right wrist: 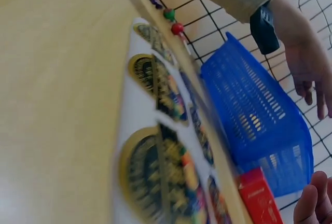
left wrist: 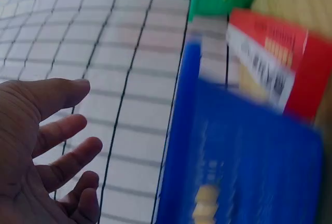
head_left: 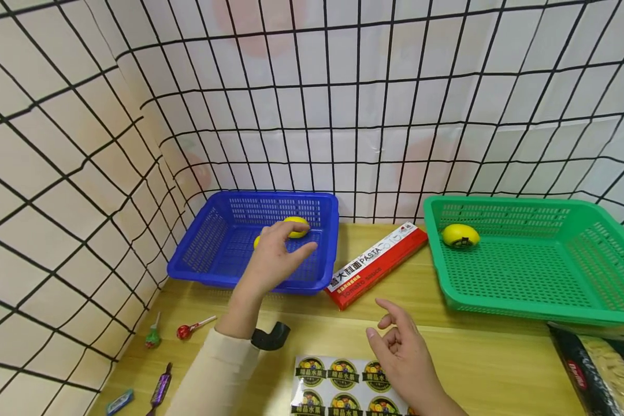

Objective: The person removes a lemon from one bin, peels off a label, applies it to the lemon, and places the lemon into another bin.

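Lemons (head_left: 296, 226) lie at the far end of the blue basket (head_left: 223, 254), which sits on the far left of the desk (head_left: 499, 358). We see our left hand (head_left: 278, 257) hovering over them with fingers spread and relaxed, holding nothing. Our right hand (head_left: 403, 349) hangs loosely open above the near edge, just over a sticker sheet (head_left: 338, 384). A red pasta box (head_left: 377, 263) lies between the blue basket and a green basket (head_left: 530, 271) on the right, which holds another lemon (head_left: 460, 236).
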The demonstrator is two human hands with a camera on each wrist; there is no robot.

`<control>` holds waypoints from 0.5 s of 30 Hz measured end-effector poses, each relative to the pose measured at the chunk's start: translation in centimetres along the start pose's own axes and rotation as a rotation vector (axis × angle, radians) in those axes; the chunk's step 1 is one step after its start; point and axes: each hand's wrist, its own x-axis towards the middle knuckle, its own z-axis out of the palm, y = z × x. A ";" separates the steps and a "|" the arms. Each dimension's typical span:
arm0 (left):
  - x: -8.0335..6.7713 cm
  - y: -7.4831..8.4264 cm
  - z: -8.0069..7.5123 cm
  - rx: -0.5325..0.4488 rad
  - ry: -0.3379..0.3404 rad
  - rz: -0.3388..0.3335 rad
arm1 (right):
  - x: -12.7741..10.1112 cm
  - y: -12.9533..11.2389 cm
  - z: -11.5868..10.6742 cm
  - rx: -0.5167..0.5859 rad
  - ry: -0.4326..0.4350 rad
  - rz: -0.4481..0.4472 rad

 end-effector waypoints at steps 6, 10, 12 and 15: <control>1.7 -2.5 -2.4 0.092 -0.075 -0.089 | 2.3 -0.9 1.3 -0.026 -0.019 -0.031; 2.9 -3.9 -3.5 0.135 -0.174 -0.169 | 3.9 -1.7 1.9 -0.034 -0.043 -0.009; 3.7 -4.5 -3.8 0.155 -0.225 -0.191 | 4.8 -2.0 2.3 -0.046 -0.058 0.013; 4.9 -5.3 -4.0 0.179 -0.297 -0.216 | 5.9 -2.3 3.0 -0.073 -0.075 0.038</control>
